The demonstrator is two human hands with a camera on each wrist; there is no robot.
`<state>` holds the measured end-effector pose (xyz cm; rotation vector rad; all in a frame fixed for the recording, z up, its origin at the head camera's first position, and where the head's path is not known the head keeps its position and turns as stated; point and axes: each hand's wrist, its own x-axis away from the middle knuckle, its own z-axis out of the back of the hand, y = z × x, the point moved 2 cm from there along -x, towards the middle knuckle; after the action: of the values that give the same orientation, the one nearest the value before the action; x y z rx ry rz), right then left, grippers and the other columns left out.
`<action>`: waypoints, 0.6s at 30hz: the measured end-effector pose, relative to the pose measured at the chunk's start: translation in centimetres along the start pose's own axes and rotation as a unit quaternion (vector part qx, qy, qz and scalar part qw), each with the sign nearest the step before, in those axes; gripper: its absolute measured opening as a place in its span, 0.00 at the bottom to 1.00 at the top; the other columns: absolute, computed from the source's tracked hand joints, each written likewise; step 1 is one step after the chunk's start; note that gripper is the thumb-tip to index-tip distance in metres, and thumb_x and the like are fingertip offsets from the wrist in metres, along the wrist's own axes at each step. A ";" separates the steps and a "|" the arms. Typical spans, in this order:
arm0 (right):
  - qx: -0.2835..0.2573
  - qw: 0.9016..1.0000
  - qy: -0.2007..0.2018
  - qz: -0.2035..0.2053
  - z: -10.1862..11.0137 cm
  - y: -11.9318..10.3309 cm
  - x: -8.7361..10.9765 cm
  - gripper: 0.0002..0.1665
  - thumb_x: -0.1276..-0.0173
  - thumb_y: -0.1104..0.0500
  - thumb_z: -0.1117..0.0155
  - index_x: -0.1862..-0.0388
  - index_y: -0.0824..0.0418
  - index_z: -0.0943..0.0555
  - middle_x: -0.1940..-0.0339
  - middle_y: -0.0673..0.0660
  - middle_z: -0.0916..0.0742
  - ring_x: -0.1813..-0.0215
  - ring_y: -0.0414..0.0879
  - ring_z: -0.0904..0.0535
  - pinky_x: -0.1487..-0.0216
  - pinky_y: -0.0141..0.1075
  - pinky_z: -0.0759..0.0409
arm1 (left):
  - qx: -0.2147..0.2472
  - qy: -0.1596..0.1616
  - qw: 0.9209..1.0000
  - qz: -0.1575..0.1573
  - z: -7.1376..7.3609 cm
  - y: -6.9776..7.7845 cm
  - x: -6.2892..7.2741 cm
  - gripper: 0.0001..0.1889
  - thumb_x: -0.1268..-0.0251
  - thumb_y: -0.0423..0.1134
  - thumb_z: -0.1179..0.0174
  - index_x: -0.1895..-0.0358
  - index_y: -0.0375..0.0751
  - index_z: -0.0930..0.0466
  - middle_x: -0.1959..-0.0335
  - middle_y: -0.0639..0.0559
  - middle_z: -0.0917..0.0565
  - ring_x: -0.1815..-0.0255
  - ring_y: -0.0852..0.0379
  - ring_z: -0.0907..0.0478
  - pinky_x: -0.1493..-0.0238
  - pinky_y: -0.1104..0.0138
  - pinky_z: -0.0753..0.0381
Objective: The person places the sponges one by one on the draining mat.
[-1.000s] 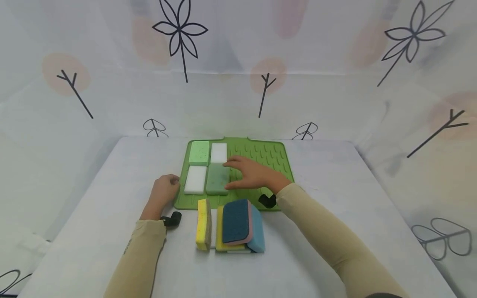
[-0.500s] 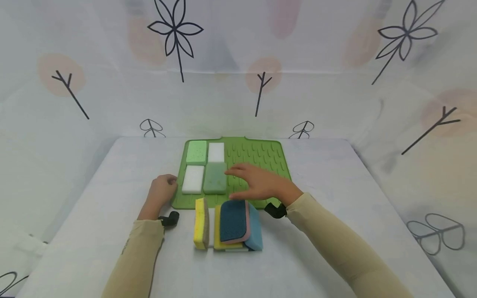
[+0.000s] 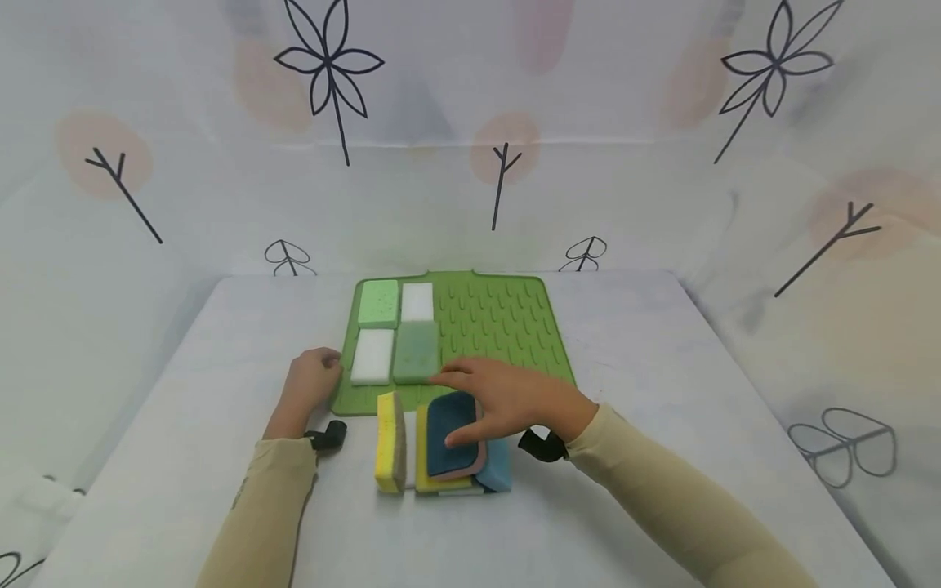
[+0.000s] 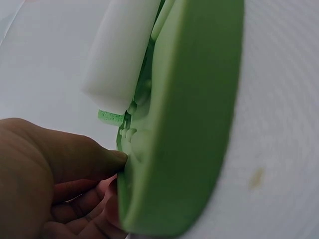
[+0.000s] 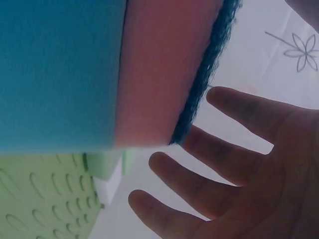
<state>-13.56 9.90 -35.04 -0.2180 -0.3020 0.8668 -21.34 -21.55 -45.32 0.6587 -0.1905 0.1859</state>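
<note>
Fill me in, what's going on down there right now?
A person's left hand pinches the left rim of a green ridged mat. Their right hand, fingers spread, is at the navy-and-pink scouring sponge but isn't gripping it; contact is hard to tell. That sponge is in a cluster in front of the mat, with a light blue sponge on its right. Four pieces lie on the mat's left half: light green sponge and far white block behind, near white block and grey-green sponge nearer.
</note>
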 end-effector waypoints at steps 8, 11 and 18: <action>0.024 0.999 -0.018 0.024 -0.2 -1.7 0.4 0.51 0.43 0.27 0.40 0.25 0.48 0.38 0.26 0.57 0.33 0.27 0.52 0.36 0.31 0.47 0.31 | -0.001 0.000 1.000 -0.001 0.1 0.0 0.0 0.24 0.35 0.37 0.56 0.37 0.31 0.28 0.42 0.34 0.23 0.46 0.43 0.26 0.46 0.52 0.24; 0.031 0.999 -0.030 0.018 -0.3 -2.2 0.4 0.52 0.44 0.26 0.39 0.25 0.47 0.38 0.25 0.57 0.34 0.26 0.52 0.37 0.31 0.47 0.31 | 0.000 0.000 1.000 -0.001 0.1 0.1 0.1 0.25 0.35 0.37 0.56 0.37 0.31 0.28 0.42 0.34 0.23 0.47 0.43 0.26 0.47 0.52 0.24; 0.061 0.997 -0.046 0.022 -1.1 -2.8 0.0 0.54 0.46 0.24 0.40 0.25 0.46 0.38 0.26 0.58 0.33 0.27 0.53 0.35 0.32 0.46 0.29 | 0.000 -0.004 1.000 0.004 0.1 0.0 0.0 0.24 0.34 0.37 0.56 0.37 0.32 0.29 0.42 0.35 0.23 0.45 0.43 0.25 0.46 0.52 0.24</action>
<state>-11.22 8.08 -35.17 -0.0715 -0.3288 0.9375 -21.30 -21.61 -45.27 0.6590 -0.2014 0.1915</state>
